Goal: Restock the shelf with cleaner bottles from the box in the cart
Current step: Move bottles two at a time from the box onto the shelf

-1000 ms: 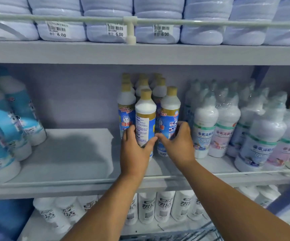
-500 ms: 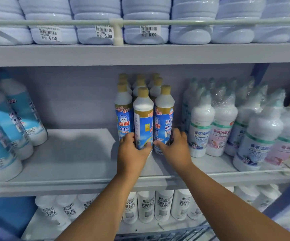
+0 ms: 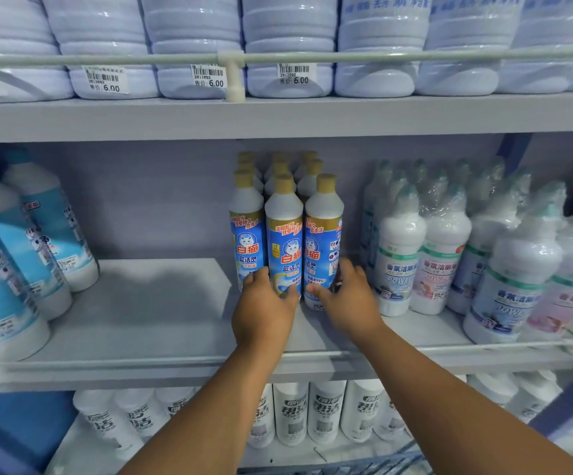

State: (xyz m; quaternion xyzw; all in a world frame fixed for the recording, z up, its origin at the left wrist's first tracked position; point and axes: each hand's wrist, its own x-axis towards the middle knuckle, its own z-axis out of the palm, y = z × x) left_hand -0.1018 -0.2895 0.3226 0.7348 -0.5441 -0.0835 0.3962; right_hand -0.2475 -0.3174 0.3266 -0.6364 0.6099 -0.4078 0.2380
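You are standing in a shop, at the cleaning-products aisle. Grey shelves (image 3: 161,323) run across in tiers, each packed with rows of identical goods: jugs (image 3: 288,39) on top behind a guard rail (image 3: 106,59), cleaner bottles (image 3: 284,234) and shrink-wrapped white bottles (image 3: 398,255) in the middle, more white bottles (image 3: 326,413) below. Barcode price tags (image 3: 209,77) reading 6.00 hang along the top tier's front edge.

Bare forearms, no sleeves, no gloves.
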